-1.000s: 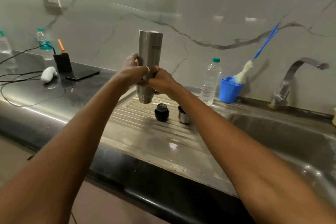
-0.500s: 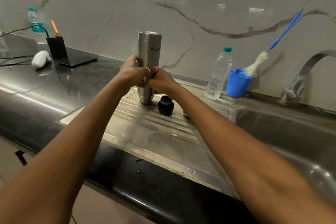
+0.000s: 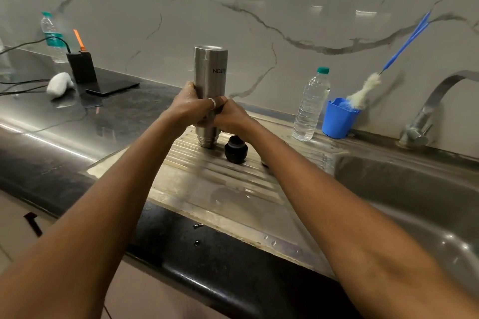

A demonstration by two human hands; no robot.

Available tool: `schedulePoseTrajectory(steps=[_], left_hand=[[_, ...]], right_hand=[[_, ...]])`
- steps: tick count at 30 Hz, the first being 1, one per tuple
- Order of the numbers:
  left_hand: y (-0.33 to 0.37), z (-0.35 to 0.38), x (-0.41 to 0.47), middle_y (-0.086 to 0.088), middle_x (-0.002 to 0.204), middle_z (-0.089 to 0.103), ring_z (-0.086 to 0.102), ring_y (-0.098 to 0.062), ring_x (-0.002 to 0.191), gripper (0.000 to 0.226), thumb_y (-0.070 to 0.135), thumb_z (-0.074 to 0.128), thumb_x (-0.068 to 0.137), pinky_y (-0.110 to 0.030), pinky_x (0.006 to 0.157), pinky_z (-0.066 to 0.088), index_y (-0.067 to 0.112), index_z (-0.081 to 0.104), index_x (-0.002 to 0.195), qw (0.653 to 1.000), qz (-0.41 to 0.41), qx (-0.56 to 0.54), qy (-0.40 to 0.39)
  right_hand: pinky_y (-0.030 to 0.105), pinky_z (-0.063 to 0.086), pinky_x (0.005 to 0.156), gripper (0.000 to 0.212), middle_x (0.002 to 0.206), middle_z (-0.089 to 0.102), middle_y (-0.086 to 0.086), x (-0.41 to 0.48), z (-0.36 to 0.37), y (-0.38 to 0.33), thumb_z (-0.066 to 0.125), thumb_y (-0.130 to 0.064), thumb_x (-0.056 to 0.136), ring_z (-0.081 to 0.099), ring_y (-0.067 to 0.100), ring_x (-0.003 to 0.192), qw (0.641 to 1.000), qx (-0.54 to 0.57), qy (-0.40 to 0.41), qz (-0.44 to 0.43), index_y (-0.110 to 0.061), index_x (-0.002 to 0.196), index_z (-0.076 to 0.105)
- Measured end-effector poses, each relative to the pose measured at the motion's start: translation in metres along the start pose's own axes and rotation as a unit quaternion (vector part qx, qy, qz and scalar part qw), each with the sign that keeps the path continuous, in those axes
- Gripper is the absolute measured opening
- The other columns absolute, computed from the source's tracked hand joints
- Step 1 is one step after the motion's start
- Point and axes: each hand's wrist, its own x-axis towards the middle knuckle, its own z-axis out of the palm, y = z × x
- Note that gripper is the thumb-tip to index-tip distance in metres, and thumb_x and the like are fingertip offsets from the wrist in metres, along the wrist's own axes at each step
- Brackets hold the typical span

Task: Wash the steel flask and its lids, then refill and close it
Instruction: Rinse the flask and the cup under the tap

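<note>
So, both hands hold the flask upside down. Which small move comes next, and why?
Probably settle the steel flask mouth-down on the drainboard and let go, so it drains: left hand and right hand grip it, mouth near the ribs beside the black lid.

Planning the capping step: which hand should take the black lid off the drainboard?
Right, probably. The right hand sits nearest the black lid, while the left hand grips the inverted flask farther left.
</note>
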Motion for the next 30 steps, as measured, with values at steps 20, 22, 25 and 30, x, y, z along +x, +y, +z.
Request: schedulePoseTrajectory(steps=[20, 22, 25, 30], left_hand=[[-0.018, 0.003, -0.069, -0.018, 0.106, 0.066, 0.062, -0.034, 0.101, 0.046, 0.044, 0.079, 0.084, -0.048, 0.086, 0.053, 0.003, 0.064, 0.101, 0.974, -0.107, 0.191, 0.056], [-0.014, 0.005, -0.074, -0.018, 0.097, 0.070, 0.066, -0.035, 0.097, 0.036, 0.038, 0.074, 0.088, -0.046, 0.085, 0.056, 0.002, 0.067, 0.091, 0.966, -0.106, 0.226, 0.066], [-0.002, 0.013, -0.080, -0.016, 0.087, 0.071, 0.069, -0.034, 0.087, 0.022, 0.026, 0.067, 0.087, -0.043, 0.080, 0.058, 0.004, 0.071, 0.093, 0.960, -0.093, 0.255, 0.075], [0.030, 0.065, -0.080, -0.011, 0.086, 0.073, 0.069, -0.031, 0.088, 0.022, 0.034, 0.067, 0.089, -0.046, 0.086, 0.059, 0.013, 0.074, 0.087, 0.969, -0.035, 0.243, 0.039]], right_hand=[[0.033, 0.044, 0.075, 0.040, 0.109, 0.062, 0.007, -0.088, -0.026, 0.004, 0.082, -0.030, 0.076, 0.052, 0.027, 0.109, 0.957, -0.289, -0.020, 0.032, -0.013, 0.106, 0.063], [0.031, 0.043, 0.070, 0.031, 0.101, 0.062, 0.004, -0.093, -0.031, -0.001, 0.081, -0.029, 0.077, 0.055, 0.025, 0.104, 0.966, -0.258, 0.000, 0.020, -0.015, 0.097, 0.062], [0.030, 0.047, 0.070, 0.034, 0.099, 0.065, 0.004, -0.105, -0.053, -0.012, 0.082, -0.028, 0.076, 0.059, 0.022, 0.097, 0.979, -0.199, 0.042, 0.010, -0.013, 0.101, 0.066], [0.028, 0.049, 0.076, 0.044, 0.107, 0.063, 0.005, -0.151, -0.119, -0.009, 0.081, -0.027, 0.081, 0.059, 0.019, 0.096, 0.988, -0.112, 0.103, 0.016, -0.009, 0.117, 0.062]])
